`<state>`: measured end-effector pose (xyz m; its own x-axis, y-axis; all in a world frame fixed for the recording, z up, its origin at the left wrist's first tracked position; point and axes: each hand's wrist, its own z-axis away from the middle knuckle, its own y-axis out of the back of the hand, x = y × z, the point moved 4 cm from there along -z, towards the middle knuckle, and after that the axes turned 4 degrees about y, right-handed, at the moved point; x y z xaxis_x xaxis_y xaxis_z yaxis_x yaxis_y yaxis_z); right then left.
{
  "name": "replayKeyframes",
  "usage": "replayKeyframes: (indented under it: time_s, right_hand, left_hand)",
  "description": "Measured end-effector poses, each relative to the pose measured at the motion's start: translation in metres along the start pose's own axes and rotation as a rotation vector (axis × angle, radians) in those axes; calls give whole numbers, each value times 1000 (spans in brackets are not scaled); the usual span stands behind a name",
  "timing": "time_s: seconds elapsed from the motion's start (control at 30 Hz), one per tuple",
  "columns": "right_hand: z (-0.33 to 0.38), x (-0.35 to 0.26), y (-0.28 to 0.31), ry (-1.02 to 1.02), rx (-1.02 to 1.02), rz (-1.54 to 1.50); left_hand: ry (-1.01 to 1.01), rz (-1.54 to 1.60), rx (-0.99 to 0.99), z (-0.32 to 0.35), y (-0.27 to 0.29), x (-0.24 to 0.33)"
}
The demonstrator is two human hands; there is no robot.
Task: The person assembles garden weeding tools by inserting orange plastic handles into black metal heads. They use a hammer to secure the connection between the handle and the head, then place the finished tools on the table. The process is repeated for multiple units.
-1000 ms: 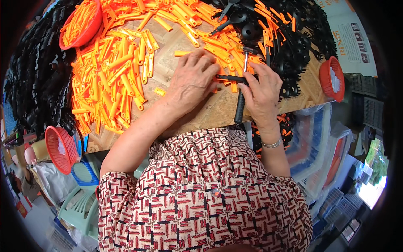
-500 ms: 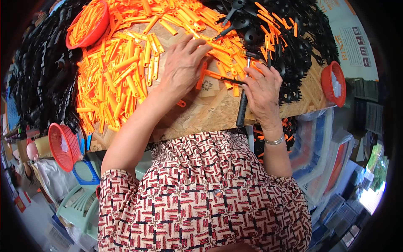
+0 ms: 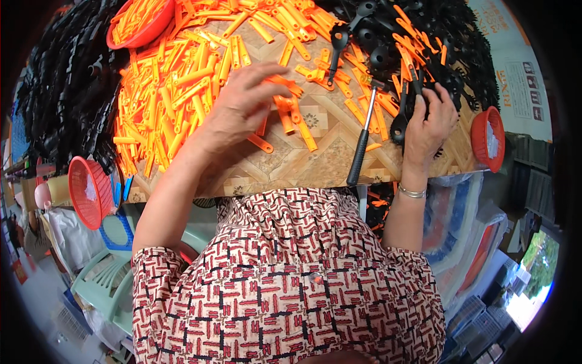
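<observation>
My left hand (image 3: 245,103) is above the table, left of the middle. Its fingers curl over several orange plastic handles (image 3: 294,112), partly hidden under the fingertips. On the right, my right hand (image 3: 431,121) has its thumb and fingertips at the dark shaft of a black kitchen utensil (image 3: 416,79); the rest of it is hidden. Just left of that hand lies a black spoon-like utensil (image 3: 398,128). A hammer (image 3: 362,142) with a black grip rests between my hands, its head toward the orange pieces.
Loose orange handles (image 3: 182,91) cover the left and far table (image 3: 273,173). Black pieces heap at the far left (image 3: 60,85) and far right (image 3: 479,54). Red baskets stand at the back left (image 3: 142,24), left edge (image 3: 91,191) and right edge (image 3: 488,139).
My right hand has moved right, away from the hammer. My left hand has drawn back from the far orange pieces, and the handles near its fingers have shifted. The view has shifted a little.
</observation>
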<state>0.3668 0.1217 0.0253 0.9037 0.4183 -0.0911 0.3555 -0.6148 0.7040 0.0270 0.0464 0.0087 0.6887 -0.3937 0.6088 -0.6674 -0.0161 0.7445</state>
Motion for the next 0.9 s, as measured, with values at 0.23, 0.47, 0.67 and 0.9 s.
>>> replayKeyframes:
  time_s: [0.23,0.47,0.67,0.9]
  right_hand:
    - [-25,-28,8,56,49,124]
    - [-15,-122,-9,340,-248,-406]
    - [-8,-154,-63,239,-505,-332]
    - [-8,-156,-74,275,-519,-503]
  left_hand:
    - [59,-94,80,25,27,34]
    - [-445,249,133,18,95,184]
    - [-319,64,294,5,124,209]
    - [-303,27,452,30,95,148]
